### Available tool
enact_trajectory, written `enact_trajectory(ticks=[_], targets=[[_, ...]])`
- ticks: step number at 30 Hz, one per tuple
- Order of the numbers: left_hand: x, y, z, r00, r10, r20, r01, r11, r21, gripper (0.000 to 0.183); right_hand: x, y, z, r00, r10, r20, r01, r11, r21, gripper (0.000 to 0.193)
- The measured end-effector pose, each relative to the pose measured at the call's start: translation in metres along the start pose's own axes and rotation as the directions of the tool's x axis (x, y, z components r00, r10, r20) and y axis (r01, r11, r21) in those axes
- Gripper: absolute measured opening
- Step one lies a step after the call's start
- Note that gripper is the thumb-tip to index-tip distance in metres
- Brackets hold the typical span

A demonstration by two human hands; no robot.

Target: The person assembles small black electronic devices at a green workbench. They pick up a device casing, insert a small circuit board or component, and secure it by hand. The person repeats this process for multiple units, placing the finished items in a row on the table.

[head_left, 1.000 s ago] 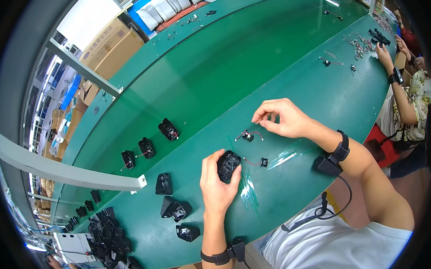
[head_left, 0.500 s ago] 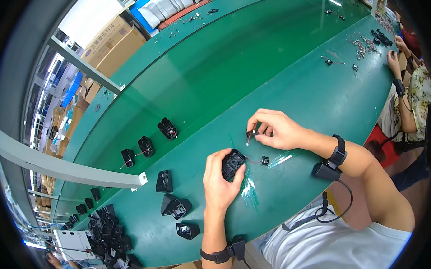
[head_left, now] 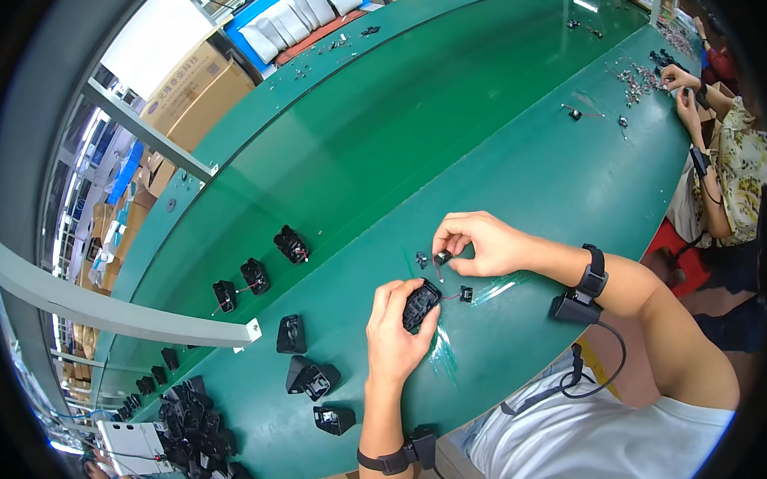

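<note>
My left hand is wrapped round a black plastic housing, its hollow, ribbed side facing up. A red wire runs from beside the housing to a small black part lying on the green table. Just beyond the housing, my right hand pinches a small black component with a red wire hanging from it. Another little black piece lies left of the right fingertips. Clear plastic film lies beside my left hand.
Three housings stand left of my hands, near a heap of black housings. More housings with wires sit on the green conveyor belt. A grey metal frame crosses the left side. Another person works at far right.
My left hand and the housing have shifted slightly right and nearer. My right hand has moved a little left and nearer, toward the housing. A small black piece now shows beside its fingertips.
</note>
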State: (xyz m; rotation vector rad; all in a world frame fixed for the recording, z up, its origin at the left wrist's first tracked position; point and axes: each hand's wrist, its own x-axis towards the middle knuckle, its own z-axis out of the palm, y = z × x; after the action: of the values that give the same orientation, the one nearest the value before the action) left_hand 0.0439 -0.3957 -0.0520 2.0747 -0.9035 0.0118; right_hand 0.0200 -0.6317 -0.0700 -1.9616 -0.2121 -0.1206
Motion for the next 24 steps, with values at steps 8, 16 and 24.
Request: enact_trajectory(ticks=[8, 16, 24], targets=[[0.000, 0.000, -0.001, 0.999, 0.018, -0.033, -0.018, 1.000, 0.012, 0.046, -0.003, -0.004, 0.002, 0.989, -0.091, -0.115, 0.081, 0.993, -0.085, 0.020], [0.001, 0.001, 0.000, 0.999, 0.032, -0.034, -0.032, 0.999, 0.007, 0.050, -0.002, -0.003, 0.001, 0.996, -0.068, -0.066, 0.084, 0.955, 0.285, 0.014], [-0.004, 0.001, -0.002, 0.984, -0.176, 0.036, 0.169, 0.844, -0.509, 0.067, -0.012, -0.028, 0.007, 0.995, 0.073, 0.068, -0.099, 0.711, 0.696, 0.011]])
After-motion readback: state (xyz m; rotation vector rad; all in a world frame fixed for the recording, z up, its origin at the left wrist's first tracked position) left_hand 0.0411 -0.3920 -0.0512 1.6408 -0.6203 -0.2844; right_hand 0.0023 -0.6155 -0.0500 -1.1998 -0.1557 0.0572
